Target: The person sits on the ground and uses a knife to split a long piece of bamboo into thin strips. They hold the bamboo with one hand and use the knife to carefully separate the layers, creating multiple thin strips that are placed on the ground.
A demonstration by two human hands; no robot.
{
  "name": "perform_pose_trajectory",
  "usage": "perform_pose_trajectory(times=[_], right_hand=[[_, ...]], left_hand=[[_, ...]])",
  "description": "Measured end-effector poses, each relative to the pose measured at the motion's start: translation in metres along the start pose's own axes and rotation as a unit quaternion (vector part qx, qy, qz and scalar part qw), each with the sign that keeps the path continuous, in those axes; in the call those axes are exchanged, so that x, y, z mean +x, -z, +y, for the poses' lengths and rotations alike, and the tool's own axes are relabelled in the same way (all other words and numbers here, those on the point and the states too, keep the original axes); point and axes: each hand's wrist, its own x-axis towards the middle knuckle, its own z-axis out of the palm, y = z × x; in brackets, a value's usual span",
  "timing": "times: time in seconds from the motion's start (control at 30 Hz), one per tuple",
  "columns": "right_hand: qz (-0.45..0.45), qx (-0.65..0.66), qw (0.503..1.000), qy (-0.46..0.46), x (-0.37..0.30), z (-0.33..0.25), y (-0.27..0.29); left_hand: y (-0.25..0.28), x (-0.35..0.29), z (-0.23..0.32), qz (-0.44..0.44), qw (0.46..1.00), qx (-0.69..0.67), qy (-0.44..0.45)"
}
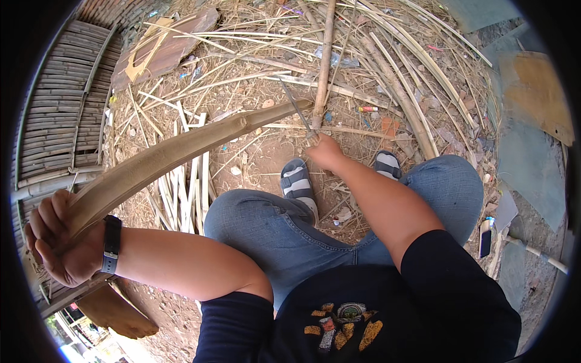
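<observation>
A long split piece of bamboo (175,147) slants from the lower left up to the middle of the view. My left hand (63,239) is closed around its near end, with a dark watch on the wrist. My right hand (325,152) is closed around the handle of a knife (296,107); the fingers hide most of that handle. The narrow blade points up and away, and crosses the far end of the bamboo. Whether the edge touches or has entered the bamboo, I cannot tell.
Pale bamboo strips (196,187) lie beside my left knee. An upright-looking bamboo pole (325,60) and a thicker pole (399,91) lie ahead among scraps. A bamboo slat wall (60,97) stands left. Grey sheets (526,163) and a phone (485,237) are at right.
</observation>
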Motion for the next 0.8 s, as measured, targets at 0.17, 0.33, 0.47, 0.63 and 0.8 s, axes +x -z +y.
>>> perform_pose_trajectory(times=[0.17,0.33,0.47,0.63,0.8], right_hand=[[0.012,0.008,0.992,0.126,-0.037,-0.057,-0.012],[0.021,-0.029,0.988,0.150,-0.023,-0.023,-0.016],[0.021,-0.053,0.998,0.009,0.022,0.027,-0.010],[0.060,-0.049,0.990,0.115,-0.012,-0.015,-0.020],[-0.028,-0.011,0.963,0.267,-0.047,-0.090,-0.007]], left_hand=[[0.008,0.004,-0.002,0.004,1.000,-0.022,-0.006],[0.011,0.003,0.004,0.058,0.998,-0.009,0.009],[0.024,0.005,0.003,0.106,0.994,0.035,-0.007],[0.019,0.004,0.001,0.127,0.991,0.036,-0.005],[0.017,0.002,0.002,0.147,0.988,0.047,-0.005]])
